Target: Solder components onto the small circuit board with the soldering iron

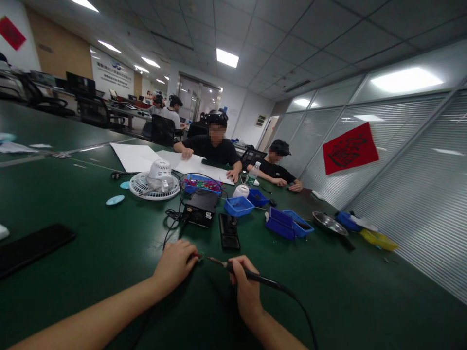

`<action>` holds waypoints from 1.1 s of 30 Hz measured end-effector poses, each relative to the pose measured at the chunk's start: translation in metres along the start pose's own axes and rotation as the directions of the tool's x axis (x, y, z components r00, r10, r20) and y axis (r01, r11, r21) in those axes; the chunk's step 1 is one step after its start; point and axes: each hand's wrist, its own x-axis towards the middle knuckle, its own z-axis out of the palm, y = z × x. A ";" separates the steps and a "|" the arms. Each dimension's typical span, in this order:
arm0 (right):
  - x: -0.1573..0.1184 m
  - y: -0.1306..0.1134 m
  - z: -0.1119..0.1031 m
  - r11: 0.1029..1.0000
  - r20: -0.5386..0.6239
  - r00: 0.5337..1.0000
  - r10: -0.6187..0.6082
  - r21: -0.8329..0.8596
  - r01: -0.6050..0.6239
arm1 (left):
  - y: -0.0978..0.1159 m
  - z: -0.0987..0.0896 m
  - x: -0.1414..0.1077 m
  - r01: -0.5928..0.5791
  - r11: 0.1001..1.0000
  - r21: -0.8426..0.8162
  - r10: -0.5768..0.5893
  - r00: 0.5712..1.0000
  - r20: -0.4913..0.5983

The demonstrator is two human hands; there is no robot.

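My right hand (245, 274) is closed round the black handle of a soldering iron (217, 262), whose metal tip points left. Just left of that tip, my left hand (178, 260) rests low over the green table (120, 262), its fingers pinched on a small part (200, 255) with red and green on it. A narrow gap shows between the tip and the part. Behind the hands stand a black box (201, 208) with cables and a black iron stand (229, 231).
Further back are a white fan part (155, 182), blue trays (239, 206), a bottle (253, 174) and a metal bowl (330, 224). A black phone-like slab (34, 245) lies at left. Two people sit across the table, their hands on or near it.
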 end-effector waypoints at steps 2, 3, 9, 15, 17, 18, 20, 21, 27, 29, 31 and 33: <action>-0.005 -0.002 0.001 0.998 -0.005 0.999 -0.050 -0.049 0.050 | 0.000 0.000 0.000 -0.001 1.000 0.000 0.001 1.000 -0.003; -0.007 -0.004 0.001 0.994 -0.003 0.996 -0.086 -0.067 0.085 | 0.000 0.001 0.000 -0.001 1.000 0.000 0.001 1.000 -0.004; -0.014 -0.007 -0.001 0.965 0.024 0.977 -0.210 -0.154 0.211 | -0.001 0.001 -0.001 -0.008 1.000 0.003 0.008 1.000 0.010; -0.014 0.002 0.002 0.961 0.074 0.975 -0.210 -0.169 0.220 | -0.002 0.002 -0.001 -0.011 1.000 -0.002 0.011 1.000 0.011; -0.013 0.002 0.003 0.961 0.078 0.974 -0.211 -0.166 0.221 | -0.001 0.002 0.000 -0.005 1.000 -0.005 0.005 1.000 0.017; -0.013 0.001 0.003 0.961 0.077 0.974 -0.212 -0.165 0.222 | -0.001 0.002 0.000 -0.002 1.000 -0.006 0.003 1.000 0.020; -0.012 -0.003 0.004 0.962 0.071 0.975 -0.210 -0.163 0.220 | -0.001 0.002 0.000 -0.001 1.000 -0.011 0.001 1.000 0.018; -0.012 -0.004 0.004 0.963 0.069 0.976 -0.207 -0.163 0.216 | -0.001 0.002 0.000 -0.001 1.000 -0.012 0.002 1.000 0.016; -0.011 -0.009 0.004 0.965 0.084 0.977 -0.194 -0.161 0.206 | 0.000 0.001 0.000 -0.013 1.000 -0.012 0.013 1.000 0.015; -0.010 -0.009 0.003 0.967 0.088 0.979 -0.185 -0.161 0.197 | 0.001 0.000 0.001 -0.014 1.000 -0.016 0.014 1.000 0.018; -0.009 -0.010 0.003 0.972 0.081 0.984 -0.160 -0.163 0.172 | 0.000 0.000 0.001 -0.012 1.000 -0.018 0.012 1.000 0.024; -0.008 -0.009 0.002 0.977 0.070 0.989 -0.128 -0.163 0.138 | 0.000 0.001 0.001 -0.012 1.000 -0.020 0.012 1.000 0.028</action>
